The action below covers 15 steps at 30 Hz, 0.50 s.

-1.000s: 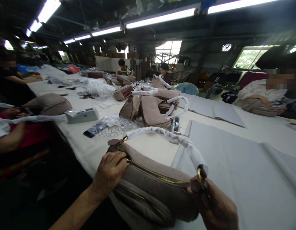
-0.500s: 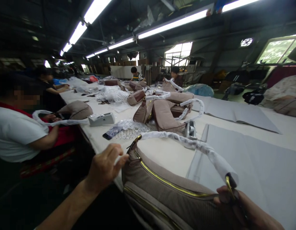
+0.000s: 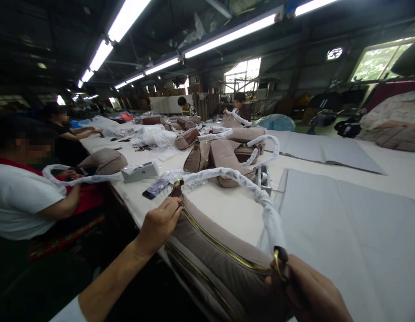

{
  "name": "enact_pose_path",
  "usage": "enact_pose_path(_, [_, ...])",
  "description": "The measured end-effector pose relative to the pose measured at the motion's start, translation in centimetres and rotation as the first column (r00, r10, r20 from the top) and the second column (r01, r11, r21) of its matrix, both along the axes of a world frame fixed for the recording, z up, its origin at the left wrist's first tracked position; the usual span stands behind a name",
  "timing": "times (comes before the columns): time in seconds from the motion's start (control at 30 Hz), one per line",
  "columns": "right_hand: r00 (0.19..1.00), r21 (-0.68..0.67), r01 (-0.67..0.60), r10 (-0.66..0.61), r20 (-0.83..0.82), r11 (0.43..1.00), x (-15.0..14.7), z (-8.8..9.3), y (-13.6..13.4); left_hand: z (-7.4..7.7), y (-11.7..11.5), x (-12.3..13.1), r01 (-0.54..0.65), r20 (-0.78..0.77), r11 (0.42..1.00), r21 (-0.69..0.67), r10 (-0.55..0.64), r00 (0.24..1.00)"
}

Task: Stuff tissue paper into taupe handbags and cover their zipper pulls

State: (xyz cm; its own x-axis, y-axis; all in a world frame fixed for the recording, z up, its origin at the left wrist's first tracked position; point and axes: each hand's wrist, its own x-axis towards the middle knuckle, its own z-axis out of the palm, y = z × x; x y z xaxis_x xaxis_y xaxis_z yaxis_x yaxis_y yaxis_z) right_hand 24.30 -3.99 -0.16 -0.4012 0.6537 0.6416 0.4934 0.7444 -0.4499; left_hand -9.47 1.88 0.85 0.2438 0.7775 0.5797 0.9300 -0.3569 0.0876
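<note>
A taupe handbag (image 3: 214, 255) with a gold zip lies at the table's near edge. Its handle (image 3: 247, 188), wrapped in white paper, arches above it. My left hand (image 3: 158, 223) pinches the zip end at the bag's left corner, fingers closed. My right hand (image 3: 308, 293) grips the bag's right end just below the gold ring that holds the handle.
Large grey paper sheets (image 3: 344, 232) cover the table to the right. Several more taupe bags (image 3: 227, 152) are piled mid-table beside a tape dispenser (image 3: 263, 176) and clear plastic wrap (image 3: 170, 176). A person in a white top (image 3: 22, 197) sits on the left with another bag (image 3: 104, 161). Other workers sit farther off.
My left hand, lifted off the bag half a second ago, has come back and closed on the zip end. The view has shifted slightly, and the handle stands more upright.
</note>
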Motion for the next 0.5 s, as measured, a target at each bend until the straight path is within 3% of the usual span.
enact_pose_path(0.13, [0.997,-0.002,-0.078,0.078,0.019,0.997,-1.0,-0.8,0.4,0.1,1.4,-1.3,-0.128,-0.069,0.975,0.181,0.142,0.987])
enact_pose_path(0.2, [0.996,-0.004,-0.088,0.088,0.013,0.996,-1.3,-1.5,0.6,0.3,2.0,-1.7,-0.191,0.018,0.955,0.228,0.192,0.981])
enact_pose_path(0.3, [1.000,0.032,-0.031,0.031,-0.004,0.999,-1.4,-1.4,1.5,0.5,3.1,-1.9,-0.209,0.224,0.958,0.197,0.163,0.961])
enact_pose_path(0.4, [0.999,0.169,0.024,-0.031,0.040,0.985,-1.3,0.9,3.0,0.5,4.4,-1.6,-0.277,0.359,0.940,0.200,0.193,0.913])
enact_pose_path(0.5, [0.987,0.349,-0.047,-0.011,0.162,0.936,-0.7,3.9,4.0,-0.2,4.2,-1.0,-0.426,0.564,0.874,0.235,0.234,0.792])
